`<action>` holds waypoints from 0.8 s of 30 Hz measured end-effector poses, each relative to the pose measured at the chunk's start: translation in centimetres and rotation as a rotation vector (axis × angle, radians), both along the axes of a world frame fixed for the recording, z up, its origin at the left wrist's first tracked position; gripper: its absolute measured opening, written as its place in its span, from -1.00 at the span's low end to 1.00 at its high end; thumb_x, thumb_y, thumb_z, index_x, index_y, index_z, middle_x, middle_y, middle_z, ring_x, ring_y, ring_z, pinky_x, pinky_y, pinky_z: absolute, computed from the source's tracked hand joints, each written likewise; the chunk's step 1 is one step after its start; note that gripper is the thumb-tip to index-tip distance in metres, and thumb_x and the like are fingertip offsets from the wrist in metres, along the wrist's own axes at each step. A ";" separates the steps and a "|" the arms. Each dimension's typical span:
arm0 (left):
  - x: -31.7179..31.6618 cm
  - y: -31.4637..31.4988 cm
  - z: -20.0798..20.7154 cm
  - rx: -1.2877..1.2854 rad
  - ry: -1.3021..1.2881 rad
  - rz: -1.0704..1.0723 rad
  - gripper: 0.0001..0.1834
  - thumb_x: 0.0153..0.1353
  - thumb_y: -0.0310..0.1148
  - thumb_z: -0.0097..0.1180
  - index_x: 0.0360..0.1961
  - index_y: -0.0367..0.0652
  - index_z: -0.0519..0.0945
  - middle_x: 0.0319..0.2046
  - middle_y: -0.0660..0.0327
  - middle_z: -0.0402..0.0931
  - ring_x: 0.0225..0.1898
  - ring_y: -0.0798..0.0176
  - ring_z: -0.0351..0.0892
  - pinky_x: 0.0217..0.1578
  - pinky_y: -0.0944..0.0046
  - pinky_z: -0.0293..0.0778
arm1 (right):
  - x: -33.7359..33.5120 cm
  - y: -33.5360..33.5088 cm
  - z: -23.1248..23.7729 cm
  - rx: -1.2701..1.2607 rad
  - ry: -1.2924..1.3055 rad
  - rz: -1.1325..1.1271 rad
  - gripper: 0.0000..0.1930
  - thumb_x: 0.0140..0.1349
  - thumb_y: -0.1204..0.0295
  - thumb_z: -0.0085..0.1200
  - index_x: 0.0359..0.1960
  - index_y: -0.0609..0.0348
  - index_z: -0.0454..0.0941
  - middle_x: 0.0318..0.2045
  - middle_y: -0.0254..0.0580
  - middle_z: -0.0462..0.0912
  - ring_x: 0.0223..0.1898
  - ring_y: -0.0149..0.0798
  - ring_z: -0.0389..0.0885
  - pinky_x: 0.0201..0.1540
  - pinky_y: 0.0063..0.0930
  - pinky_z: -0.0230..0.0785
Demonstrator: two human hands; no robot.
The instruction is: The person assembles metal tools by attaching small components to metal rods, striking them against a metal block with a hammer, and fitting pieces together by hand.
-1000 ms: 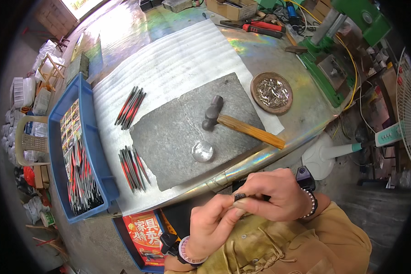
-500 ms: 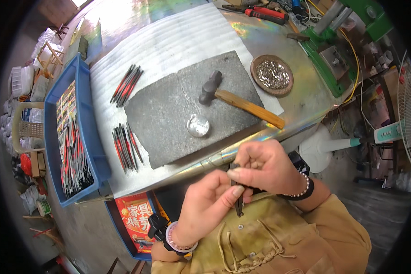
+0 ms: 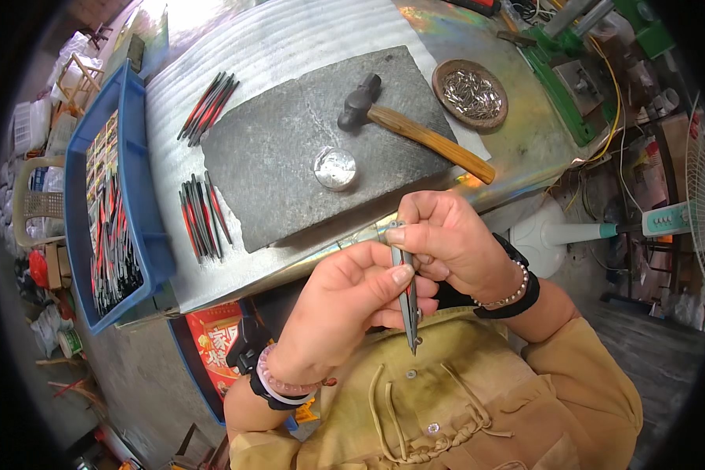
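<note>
In front of my chest, my left hand [image 3: 348, 294] and my right hand [image 3: 450, 239] both pinch a slim, pointed dark metal piece [image 3: 409, 309] with a bit of red along it. Its tip points down toward me, and a small round knob shows near the tip. My right thumb and forefinger grip the upper end, while my left thumb presses on the middle. Beyond them lies a grey stone slab [image 3: 274, 157]. A hammer [image 3: 431, 145] with a wooden handle rests on the slab beside a small shiny silver disc [image 3: 335, 168].
Two bundles of slim red-and-black pieces, a far bundle [image 3: 209, 110] and a near bundle [image 3: 204, 218], lie left of the slab. A blue tray [image 3: 155, 204] holds many more. At right are a round bowl [image 3: 499, 117] of small metal pins, a green press [image 3: 560, 98] and a fan [image 3: 666, 219].
The view has shifted, so the table stands higher in the picture. Both hands still grip the dark metal piece, which now shows more of its length and some red.
</note>
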State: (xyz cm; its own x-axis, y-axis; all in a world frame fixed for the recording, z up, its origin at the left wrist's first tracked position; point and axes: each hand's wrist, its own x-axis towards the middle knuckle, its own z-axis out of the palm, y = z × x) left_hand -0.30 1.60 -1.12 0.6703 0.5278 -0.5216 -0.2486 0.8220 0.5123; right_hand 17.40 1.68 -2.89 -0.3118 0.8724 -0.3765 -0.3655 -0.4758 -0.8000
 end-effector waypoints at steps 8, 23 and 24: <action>0.0 0.4 -0.4 -0.018 -0.033 -0.003 -0.82 0.29 -0.40 -0.04 -0.22 -0.33 0.46 -0.23 0.02 0.56 -0.26 0.22 0.63 -0.26 0.32 0.59 | -0.2 0.1 -0.5 -0.042 0.037 -0.027 -0.84 0.17 0.45 0.06 -0.54 0.17 0.40 -0.71 -0.46 0.37 -0.76 -0.67 0.16 -0.76 -0.73 -0.08; -0.5 -1.6 -0.1 0.249 0.098 0.051 -0.81 0.32 -0.38 -0.05 -0.20 -0.32 0.44 -0.30 0.13 0.55 -0.26 0.33 0.56 -0.23 0.38 0.51 | -0.6 -1.7 0.9 0.171 -0.094 0.036 -0.86 0.22 0.53 0.03 -0.46 0.25 0.35 -0.63 -0.44 0.44 -0.62 -0.68 0.37 -0.63 -0.76 0.19; -0.3 -1.6 0.1 0.251 0.097 0.049 -0.81 0.32 -0.38 -0.05 -0.20 -0.32 0.44 -0.30 0.13 0.55 -0.26 0.33 0.56 -0.23 0.38 0.51 | -0.5 -1.8 0.9 0.201 -0.106 0.023 -0.87 0.22 0.52 0.03 -0.45 0.25 0.35 -0.63 -0.44 0.43 -0.63 -0.68 0.37 -0.63 -0.77 0.19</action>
